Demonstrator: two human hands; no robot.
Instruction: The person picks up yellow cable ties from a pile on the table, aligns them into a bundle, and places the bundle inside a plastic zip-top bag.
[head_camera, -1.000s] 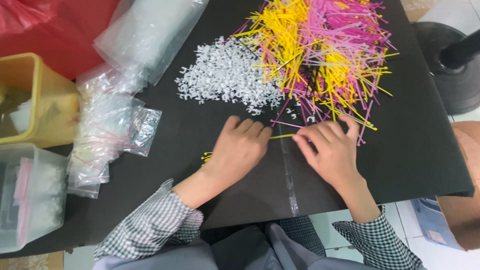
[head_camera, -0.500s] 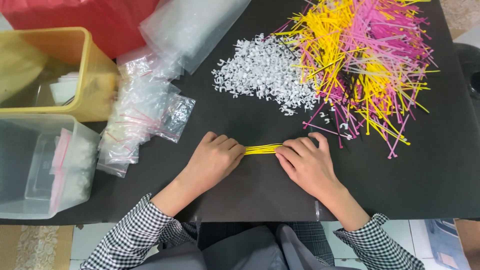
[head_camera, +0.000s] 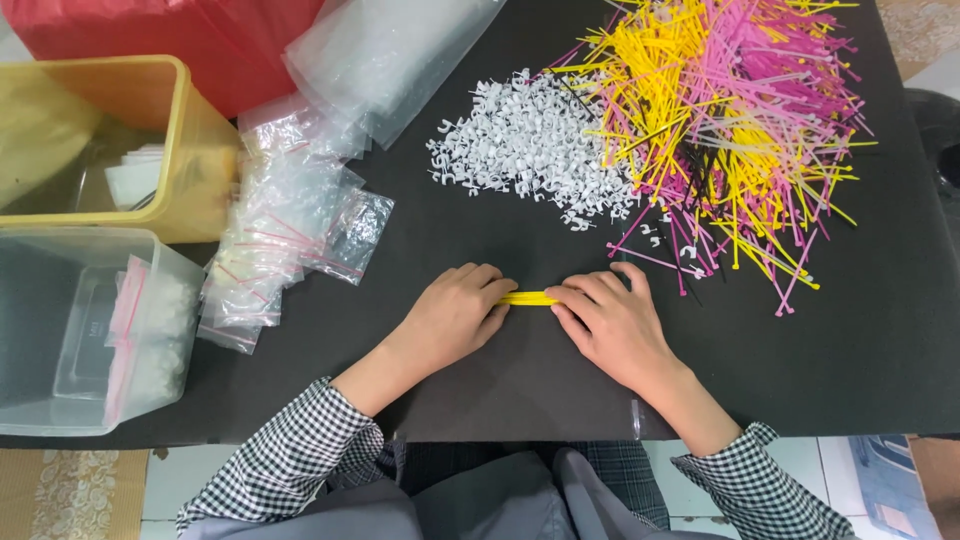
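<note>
A small bundle of yellow cable ties (head_camera: 528, 298) lies flat on the black table mat (head_camera: 480, 390), held at both ends. My left hand (head_camera: 455, 312) covers its left end with fingers curled over it. My right hand (head_camera: 610, 325) presses on its right end. Only a short yellow stretch shows between the two hands. Beyond them lies a big heap of yellow and pink cable ties (head_camera: 725, 120), with a pile of small white clips (head_camera: 525, 145) to its left.
Several small clear zip bags (head_camera: 280, 235) lie left of my hands, larger clear bags (head_camera: 385, 50) behind them. A yellow bin (head_camera: 190, 150) and a clear plastic box (head_camera: 95, 330) stand at the left edge. A red bag (head_camera: 200, 35) sits at the back left.
The view shifted right to left a second ago. Since then my hands gathered yellow ties into a bundle, and my left hand slid rightward along it, shortening the visible part.
</note>
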